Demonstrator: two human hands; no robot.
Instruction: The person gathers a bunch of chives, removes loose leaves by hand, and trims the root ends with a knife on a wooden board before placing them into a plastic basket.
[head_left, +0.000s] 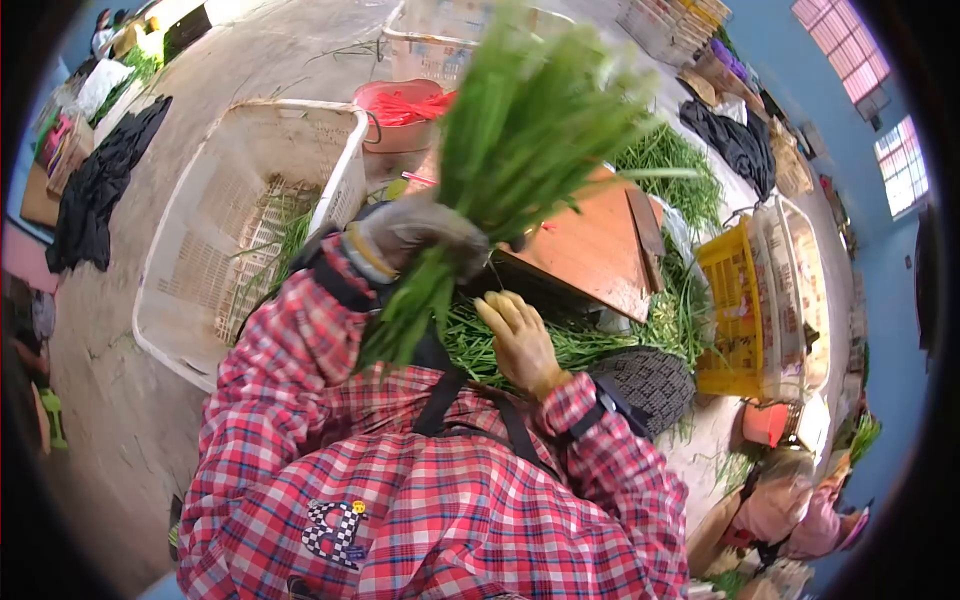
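My left hand [420,237], in a grey glove with a yellowish cuff, is closed around a thick bunch of long green chives [530,130]. The leafy tops fan upward, blurred by motion, and the lower ends stick out below the fist. My right hand [522,340], in a pale yellow glove, is lower and to the right, apart from the bunch. Its fingers are extended and slightly bent, with nothing visible in them. Loose chives [470,345] lie around it, between my body and a brown wooden board [580,250].
At left stands a white plastic crate [150,290] with some greens inside. A pink bucket of red ties [405,115] sits beyond. On the right are more chives [675,175], a yellow crate [728,310] and a dark patterned pad [645,390]. Another person [785,505] is at lower right.
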